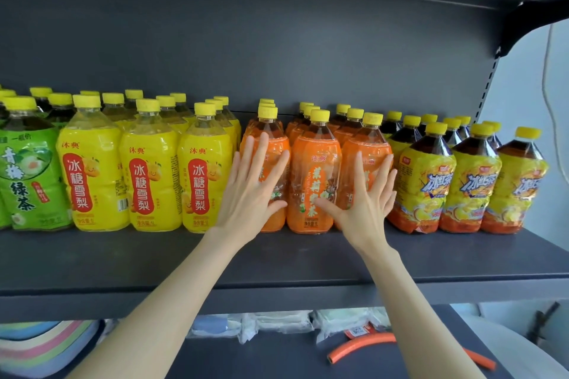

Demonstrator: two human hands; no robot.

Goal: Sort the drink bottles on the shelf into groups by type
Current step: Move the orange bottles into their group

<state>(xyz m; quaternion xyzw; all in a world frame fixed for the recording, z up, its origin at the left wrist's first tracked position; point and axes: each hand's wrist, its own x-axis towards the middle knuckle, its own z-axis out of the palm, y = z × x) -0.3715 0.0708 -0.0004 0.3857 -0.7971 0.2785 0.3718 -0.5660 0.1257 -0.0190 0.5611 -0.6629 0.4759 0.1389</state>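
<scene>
Head view: left hand (249, 191) and right hand (366, 203) lie flat, fingers spread, against the front orange bottles (314, 169) mid-shelf (123, 255); neither grip holds anything. Green bottles (27, 178) far left, yellow bottles (147, 178) next, iced-tea bottles (474, 188) right.

The dark grey metal shelf (123, 258) before me carries upright plastic bottles with yellow caps, in rows set back from its front edge. At its left end stand green-labelled tea bottles (27, 181), then yellow-labelled bottles (147, 181), orange-labelled bottles (314, 181) about the middle, and dark tea bottles in yellow-and-orange wrap (471, 184) toward the right end.
</scene>
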